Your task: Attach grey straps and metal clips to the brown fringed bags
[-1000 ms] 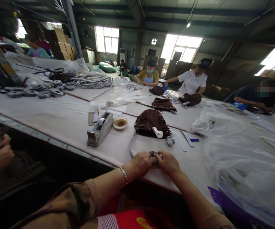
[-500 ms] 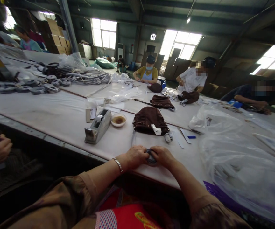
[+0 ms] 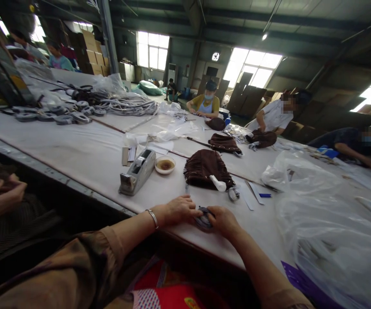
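Observation:
At the front edge of the table lies a grey coiled strap [image 3: 204, 218], a small round roll. My right hand [image 3: 223, 219] grips its right side with the fingers bent around the rim. From the left, my left hand [image 3: 180, 210] pinches the coil's near-left edge with thumb and fingertips; a bracelet is on that wrist. Just beyond the hands sits a brown fringed bag [image 3: 206, 167] with a white wrapped piece [image 3: 217, 183] on it. A small wrapped grey coil [image 3: 233, 194] rests at the bag's front right corner.
A tape dispenser [image 3: 137, 172] and a small dish of brown stuff [image 3: 165, 165] stand left of the bag. Clear plastic bags [image 3: 330, 231] spread at right. Rolled grey straps [image 3: 65, 118] pile at far left. A neighbour's hands [image 3: 3, 193] show at left; co-workers sit opposite.
The view has swung a little to the left. Both hands stay at the coil; the left hand's fingers have straightened somewhat, and more of the coil shows.

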`<state>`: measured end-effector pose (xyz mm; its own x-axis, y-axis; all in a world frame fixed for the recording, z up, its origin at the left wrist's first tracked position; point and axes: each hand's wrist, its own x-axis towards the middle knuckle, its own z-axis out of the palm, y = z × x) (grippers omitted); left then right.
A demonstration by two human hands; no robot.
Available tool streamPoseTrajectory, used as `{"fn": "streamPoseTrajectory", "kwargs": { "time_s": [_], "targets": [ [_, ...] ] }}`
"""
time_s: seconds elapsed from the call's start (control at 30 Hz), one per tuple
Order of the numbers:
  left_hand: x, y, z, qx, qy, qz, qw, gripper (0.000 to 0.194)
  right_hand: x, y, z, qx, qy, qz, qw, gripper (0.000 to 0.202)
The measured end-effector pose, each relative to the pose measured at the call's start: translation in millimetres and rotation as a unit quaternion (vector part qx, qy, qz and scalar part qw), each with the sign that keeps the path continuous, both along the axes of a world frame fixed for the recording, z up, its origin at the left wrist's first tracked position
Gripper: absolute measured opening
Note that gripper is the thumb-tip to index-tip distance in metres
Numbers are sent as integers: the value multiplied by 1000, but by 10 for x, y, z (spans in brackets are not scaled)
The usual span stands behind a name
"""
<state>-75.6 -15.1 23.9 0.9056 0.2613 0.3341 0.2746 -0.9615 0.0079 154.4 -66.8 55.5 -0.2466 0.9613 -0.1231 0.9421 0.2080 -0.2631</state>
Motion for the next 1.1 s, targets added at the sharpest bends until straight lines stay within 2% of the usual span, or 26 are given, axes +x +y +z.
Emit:
{"fn": "streamPoseTrajectory", "kwargs": {
  "time_s": [0.1,0.17,0.27,0.37,0.43,0.53,0.6,0.67,0.73,0.87,0.93,1.0,1.1],
  "targets": [
    [-237,352,36,2,-1,9,1000,20,-5,15,16,-11,-23,7,1000,22],
    [-295,582,52,-2,16,22,1000,20,-8,21,20,-16,-32,10,999,24],
    [-251,853,88,-12,51,58,997,21,-6,20,21,-13,-51,11,999,24],
    [-130,950,142,-19,54,104,993,20,-6,6,27,-10,-65,4,998,24],
    [-44,865,180,-17,47,138,989,20,-6,-7,30,-7,-64,3,998,23],
    [66,508,222,-16,-4,155,988,19,7,-14,22,2,-54,15,998,22],
    [120,203,230,-41,-44,88,994,26,25,-3,10,7,-43,25,999,23],
    [160,-49,214,-82,-42,15,996,28,46,16,6,5,-36,30,999,25],
    [186,-184,181,-106,-28,4,994,27,63,33,19,-2,-32,40,999,27],
    [209,-123,155,-142,-4,14,990,26,80,54,63,2,-36,44,998,24],
    [216,-43,188,-198,6,4,980,27,80,59,62,9,-37,37,999,23],
    [231,2,234,-288,-2,20,957,25,76,55,34,14,-31,34,999,24],
    [289,-6,285,-425,-28,89,900,27,92,18,-38,26,-7,31,999,24]
  ]
}}
